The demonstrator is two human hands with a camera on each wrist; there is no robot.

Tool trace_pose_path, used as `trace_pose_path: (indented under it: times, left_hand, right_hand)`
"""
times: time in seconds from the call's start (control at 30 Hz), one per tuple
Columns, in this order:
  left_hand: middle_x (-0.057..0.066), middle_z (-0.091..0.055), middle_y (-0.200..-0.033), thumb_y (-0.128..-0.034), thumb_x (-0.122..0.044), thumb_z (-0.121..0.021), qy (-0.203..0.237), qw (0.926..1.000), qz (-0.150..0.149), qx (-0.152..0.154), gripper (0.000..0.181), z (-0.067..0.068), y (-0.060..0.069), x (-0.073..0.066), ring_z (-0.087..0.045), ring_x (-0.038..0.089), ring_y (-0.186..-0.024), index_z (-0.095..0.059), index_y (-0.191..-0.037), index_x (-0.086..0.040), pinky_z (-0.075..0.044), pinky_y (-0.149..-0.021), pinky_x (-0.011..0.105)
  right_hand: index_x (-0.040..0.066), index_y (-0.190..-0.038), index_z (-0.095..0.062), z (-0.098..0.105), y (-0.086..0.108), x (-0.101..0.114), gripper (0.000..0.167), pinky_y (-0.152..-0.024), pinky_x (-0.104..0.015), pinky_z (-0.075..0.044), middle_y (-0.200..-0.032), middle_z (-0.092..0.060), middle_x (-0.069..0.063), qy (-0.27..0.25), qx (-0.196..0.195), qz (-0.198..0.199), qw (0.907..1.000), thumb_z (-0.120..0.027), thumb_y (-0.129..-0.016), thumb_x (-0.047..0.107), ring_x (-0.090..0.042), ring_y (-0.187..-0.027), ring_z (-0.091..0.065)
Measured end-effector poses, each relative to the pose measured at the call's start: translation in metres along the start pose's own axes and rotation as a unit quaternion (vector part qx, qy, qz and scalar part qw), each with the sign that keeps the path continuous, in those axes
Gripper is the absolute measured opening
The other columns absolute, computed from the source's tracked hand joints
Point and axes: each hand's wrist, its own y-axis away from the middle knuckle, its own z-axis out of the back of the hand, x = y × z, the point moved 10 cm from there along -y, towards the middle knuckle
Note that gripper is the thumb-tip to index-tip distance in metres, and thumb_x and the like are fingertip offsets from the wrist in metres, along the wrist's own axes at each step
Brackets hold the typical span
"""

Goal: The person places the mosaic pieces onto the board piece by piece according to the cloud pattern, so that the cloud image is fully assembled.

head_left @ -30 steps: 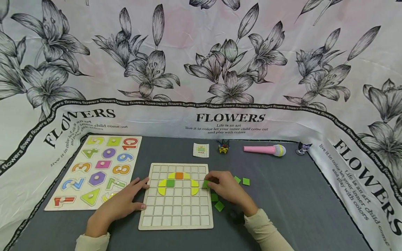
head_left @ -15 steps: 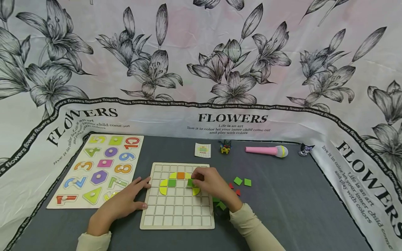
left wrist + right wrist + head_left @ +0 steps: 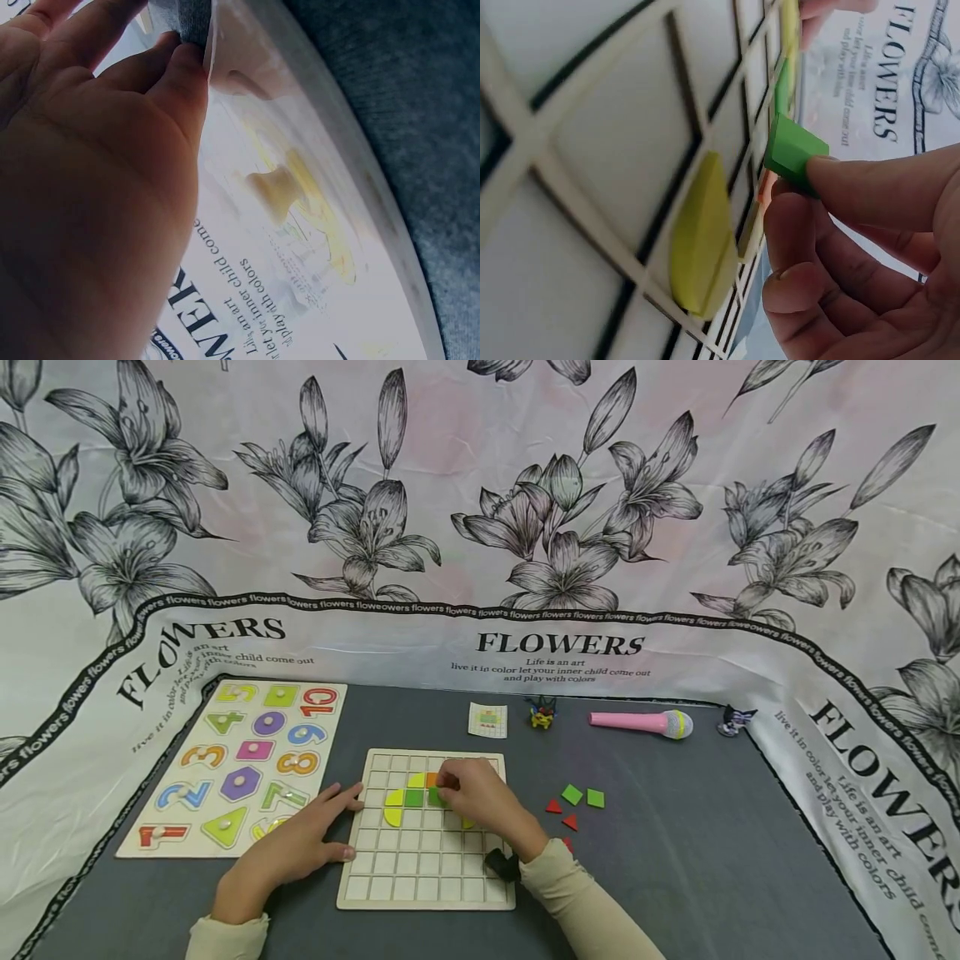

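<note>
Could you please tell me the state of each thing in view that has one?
Grid board: flat, partly filled
Held green tile: tilted
Right hand: pinching that tile
Left hand: touching grid board's left edge
Yellow tiles: set in grid board
Number board: flat, visible pieces seated
Loose green tiles: lying flat
Red triangles: lying flat
Card: face up
Microphone: lying on its side

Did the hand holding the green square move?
Yes. The right hand has moved left, from the right edge of the wooden board toward its middle.
</note>
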Motion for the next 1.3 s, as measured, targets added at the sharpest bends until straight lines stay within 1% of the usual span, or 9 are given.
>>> trace_pose_path:
  times: [0.17,0.37,0.57,0.73,0.93,1.1,1.3]
  left_hand:
    - [0.024,-0.043,-0.164,-0.0910,-0.023,-0.088,0.001,1.0000,0.005,0.002,0.086,0.000,0.000,-0.001,-0.024,0.052,-0.156,-0.044,-0.163,-0.006,-0.033,-0.115,0.072]
    - [0.023,-0.045,-0.163,-0.0909,-0.022,-0.088,0.002,1.0000,-0.002,0.000,0.085,0.001,0.001,-0.002,-0.024,0.052,-0.156,-0.044,-0.162,-0.005,-0.032,-0.115,0.073]
    - [0.023,-0.046,-0.162,-0.0911,-0.022,-0.087,0.003,0.9999,-0.013,-0.004,0.082,0.001,0.001,-0.003,-0.024,0.053,-0.156,-0.047,-0.160,-0.004,-0.032,-0.115,0.073]
    - [0.023,-0.045,-0.163,-0.0908,-0.022,-0.088,0.001,0.9999,-0.015,-0.005,0.081,0.001,0.001,-0.004,-0.024,0.053,-0.156,-0.049,-0.159,-0.004,-0.032,-0.115,0.073]
    - [0.022,-0.049,-0.160,-0.0907,-0.021,-0.088,-0.001,0.9999,-0.016,-0.006,0.085,0.001,0.000,-0.004,-0.024,0.053,-0.156,-0.044,-0.162,-0.003,-0.032,-0.115,0.073]
    - [0.023,-0.048,-0.161,-0.0906,-0.021,-0.088,0.000,0.9998,-0.018,-0.007,0.082,0.000,0.000,-0.004,-0.024,0.054,-0.156,-0.047,-0.160,-0.003,-0.031,-0.116,0.073]
    - [0.025,-0.044,-0.163,-0.0906,-0.022,-0.088,-0.002,0.9999,-0.015,-0.006,0.082,-0.001,0.000,-0.002,-0.024,0.054,-0.156,-0.047,-0.160,-0.003,-0.032,-0.115,0.073]
  right_hand:
    - [0.007,-0.093,-0.075,-0.006,-0.002,0.004,0.010,-0.067,-0.028,-0.051,-0.085,-0.071,-0.002,0.022,0.001,0.002,0.9998,-0.076,-0.096,-0.003,-0.010,-0.072,-0.059]
    - [0.006,-0.091,-0.075,-0.008,-0.003,0.009,0.013,-0.067,-0.028,-0.051,-0.082,-0.070,-0.001,0.035,-0.003,0.016,0.9993,-0.076,-0.095,-0.006,-0.011,-0.072,-0.061]
    - [0.006,-0.089,-0.076,-0.007,-0.005,0.011,0.012,-0.069,-0.030,-0.052,-0.083,-0.068,-0.002,0.060,-0.004,0.025,0.9979,-0.077,-0.093,-0.006,-0.016,-0.077,-0.062]
    - [0.007,-0.089,-0.076,-0.010,-0.007,0.011,0.013,-0.070,-0.031,-0.053,-0.084,-0.067,-0.003,0.073,0.008,0.020,0.9971,-0.076,-0.096,-0.005,-0.018,-0.078,-0.063]
    - [0.006,-0.085,-0.073,-0.013,-0.008,0.011,0.019,-0.069,-0.030,-0.052,-0.083,-0.065,-0.004,0.081,0.018,0.024,0.9962,-0.072,-0.096,-0.010,-0.018,-0.078,-0.062]
    - [0.006,-0.085,-0.074,-0.007,-0.002,0.008,0.018,-0.067,-0.029,-0.052,-0.082,-0.065,-0.003,0.071,0.002,0.029,0.9971,-0.074,-0.094,-0.009,-0.017,-0.075,-0.060]
    - [0.007,-0.087,-0.074,0.009,0.012,-0.005,0.014,-0.067,-0.031,-0.051,-0.085,-0.066,-0.002,0.042,-0.030,0.006,0.9986,-0.075,-0.094,-0.004,-0.017,-0.077,-0.061]
